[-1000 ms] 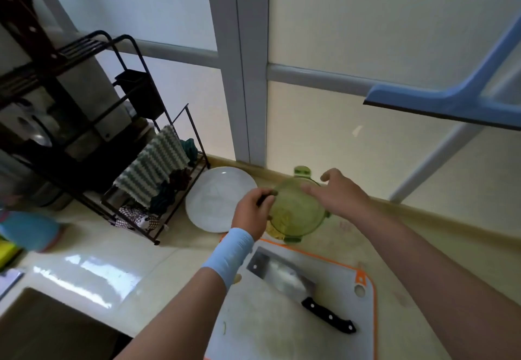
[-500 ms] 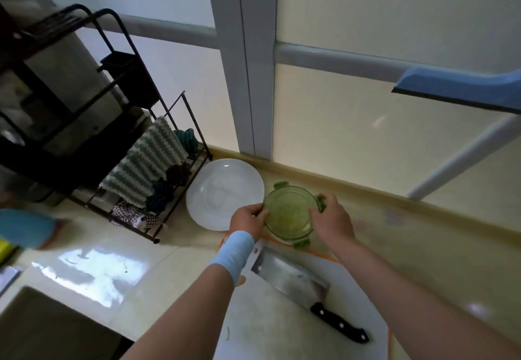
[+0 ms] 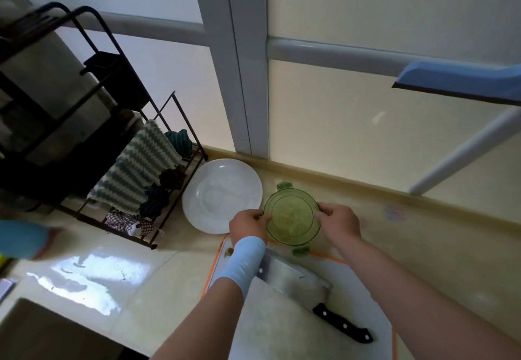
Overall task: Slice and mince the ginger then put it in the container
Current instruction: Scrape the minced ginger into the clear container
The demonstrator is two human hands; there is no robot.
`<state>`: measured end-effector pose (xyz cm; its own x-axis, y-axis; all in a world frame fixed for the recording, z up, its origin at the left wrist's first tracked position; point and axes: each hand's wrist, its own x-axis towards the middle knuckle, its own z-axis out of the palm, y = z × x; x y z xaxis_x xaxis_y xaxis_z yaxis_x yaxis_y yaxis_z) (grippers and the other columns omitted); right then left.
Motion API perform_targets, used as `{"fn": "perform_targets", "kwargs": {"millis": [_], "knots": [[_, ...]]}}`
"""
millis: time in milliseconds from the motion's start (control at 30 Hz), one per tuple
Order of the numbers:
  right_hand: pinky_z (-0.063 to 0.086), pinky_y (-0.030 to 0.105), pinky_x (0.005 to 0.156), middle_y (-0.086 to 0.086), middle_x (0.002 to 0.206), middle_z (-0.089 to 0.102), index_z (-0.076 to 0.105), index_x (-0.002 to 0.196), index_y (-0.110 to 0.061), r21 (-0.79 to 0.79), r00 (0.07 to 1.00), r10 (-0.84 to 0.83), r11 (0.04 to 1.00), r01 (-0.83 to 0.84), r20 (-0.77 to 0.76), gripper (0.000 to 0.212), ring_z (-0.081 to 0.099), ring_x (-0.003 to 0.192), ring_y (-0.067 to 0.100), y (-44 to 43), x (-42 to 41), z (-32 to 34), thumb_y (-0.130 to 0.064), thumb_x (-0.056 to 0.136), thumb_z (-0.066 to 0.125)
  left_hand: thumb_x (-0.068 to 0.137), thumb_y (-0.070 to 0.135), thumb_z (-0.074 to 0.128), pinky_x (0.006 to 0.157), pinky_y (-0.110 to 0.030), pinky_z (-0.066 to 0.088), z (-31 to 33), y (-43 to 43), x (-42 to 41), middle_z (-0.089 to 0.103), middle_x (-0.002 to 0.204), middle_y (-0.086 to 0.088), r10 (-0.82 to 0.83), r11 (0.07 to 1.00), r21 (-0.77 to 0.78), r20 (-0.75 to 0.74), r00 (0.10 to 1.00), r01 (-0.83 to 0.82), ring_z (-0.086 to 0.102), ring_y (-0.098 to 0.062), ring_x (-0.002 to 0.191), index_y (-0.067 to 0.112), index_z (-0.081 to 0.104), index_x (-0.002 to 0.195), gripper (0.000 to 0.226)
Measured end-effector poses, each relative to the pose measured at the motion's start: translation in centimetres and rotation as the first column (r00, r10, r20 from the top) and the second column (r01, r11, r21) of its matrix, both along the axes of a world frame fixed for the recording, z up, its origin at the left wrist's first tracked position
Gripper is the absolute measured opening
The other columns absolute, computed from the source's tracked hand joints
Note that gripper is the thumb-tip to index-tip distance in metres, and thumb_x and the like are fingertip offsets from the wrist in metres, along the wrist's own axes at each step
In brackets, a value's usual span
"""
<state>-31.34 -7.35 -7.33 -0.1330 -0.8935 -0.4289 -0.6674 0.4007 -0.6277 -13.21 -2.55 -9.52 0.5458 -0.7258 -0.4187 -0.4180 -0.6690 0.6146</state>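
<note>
Container (image 3: 315, 228) stands on the tabletop (image 3: 423, 249), its lid (image 3: 291, 201), tilted a second ago, now flat. Left hand (image 3: 248, 225) and right hand (image 3: 339, 223) grip its sides; only clipping shut seems left.

1. Left of container (image 3: 291, 216): blocked by white plate (image 3: 222, 196), rim just beside it
2. Behind: closed off by backsplash ledge (image 3: 366, 187)
3. Near side: taken up by cleaver (image 3: 296, 278), flat on cutting board (image 3: 282, 326)
4. Right: open countertop (image 3: 437, 252), passable
5. Far left: dish rack (image 3: 84, 134), well apart
</note>
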Motion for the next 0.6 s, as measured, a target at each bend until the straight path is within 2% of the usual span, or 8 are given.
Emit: {"fn": "perform_targets", "kwargs": {"millis": [67,133,200,233,333,367,433,600], "knots": [[0.042,0.022,0.085,0.002,0.120,0.069,0.069,0.120,-0.016,0.005,0.998,0.049,0.999,-0.049,-0.030,0.029,0.061,0.112,0.021,-0.3,-0.1,0.0,-0.021,0.092,0.064,0.085,0.034,0.072,0.088,-0.035,0.055,0.2,-0.4,0.4,0.073,0.106,-0.001,-0.021,0.999,0.027,-0.034,0.999,0.022,0.066,-0.025,0.096,0.020,0.073,0.112,0.030],[0.046,0.030,0.088,0.008,0.122,0.066,0.063,0.124,-0.013,-0.029,0.965,0.185,0.981,-0.193,-0.184,0.032,0.059,0.112,0.027,-0.1,0.2,0.1,-0.019,0.094,0.059,0.087,0.034,0.070,0.093,-0.033,0.051,0.7,-1.0,1.0,0.070,0.114,0.000,-0.146,0.986,0.088,0.019,0.989,0.144,0.064,-0.022,0.105,0.021,0.066,0.122,0.038],[0.044,0.038,0.097,0.014,0.141,0.048,0.045,0.140,-0.010,-0.117,0.864,0.349,0.903,-0.414,-0.363,0.049,0.050,0.123,0.033,0.3,0.6,0.0,-0.015,0.092,0.052,0.088,0.026,0.068,0.099,-0.036,0.047,1.4,-2.0,1.3,0.058,0.131,0.002,-0.287,0.955,0.105,0.091,0.953,0.278,0.053,-0.022,0.120,0.025,0.051,0.136,0.051],[0.039,0.039,0.104,0.017,0.150,0.036,0.037,0.145,-0.010,-0.147,0.811,0.433,0.841,-0.521,-0.394,0.059,0.042,0.131,0.035,0.6,0.8,0.0,-0.017,0.088,0.051,0.088,0.019,0.066,0.103,-0.038,0.043,1.7,-2.6,1.2,0.049,0.140,0.002,-0.378,0.925,0.100,0.133,0.916,0.367,0.045,-0.022,0.128,0.027,0.044,0.141,0.058],[0.017,0.043,0.120,0.017,0.162,0.001,0.020,0.154,-0.015,-0.010,0.593,0.696,0.645,-0.764,-0.405,0.087,0.005,0.149,0.034,1.2,1.3,-0.4,-0.044,0.080,0.053,0.083,0.007,0.055,0.112,-0.039,0.036,2.1,-4.1,0.6,0.034,0.152,0.004,-0.624,0.781,0.092,0.142,0.768,0.618,0.035,-0.022,0.138,0.035,0.032,0.148,0.075],[0.012,0.044,0.121,0.017,0.162,-0.008,0.013,0.156,-0.015,0.045,0.538,0.738,0.605,-0.795,-0.407,0.096,-0.005,0.149,0.034,1.3,1.3,-0.5,-0.052,0.078,0.056,0.083,0.005,0.054,0.113,-0.037,0.034,2.0,-4.4,0.4,0.032,0.154,0.004,-0.668,0.744,0.098,0.117,0.735,0.661,0.034,-0.022,0.139,0.035,0.030,0.150,0.077],[0.009,0.042,0.122,0.014,0.161,-0.015,0.006,0.156,-0.017,0.068,0.520,0.758,0.588,-0.806,-0.394,0.109,-0.014,0.149,0.031,1.1,0.9,-0.7,-0.060,0.075,0.064,0.085,0.008,0.055,0.113,-0.036,0.034,1.9,-4.8,0.2,0.035,0.152,-0.001,-0.685,0.729,0.110,0.104,0.722,0.676,0.036,-0.023,0.137,0.032,0.030,0.150,0.073],[0.013,0.038,0.120,0.013,0.162,-0.013,0.009,0.156,-0.018,0.052,0.464,0.783,0.529,-0.847,-0.414,0.116,-0.013,0.149,0.029,0.1,0.1,-0.9,-0.066,0.070,0.070,0.088,0.024,0.066,0.111,-0.038,0.036,1.3,-5.7,0.7,0.043,0.146,-0.005,-0.666,0.746,0.127,0.135,0.734,0.654,0.042,-0.026,0.132,0.032,0.035,0.148,0.068]]}}
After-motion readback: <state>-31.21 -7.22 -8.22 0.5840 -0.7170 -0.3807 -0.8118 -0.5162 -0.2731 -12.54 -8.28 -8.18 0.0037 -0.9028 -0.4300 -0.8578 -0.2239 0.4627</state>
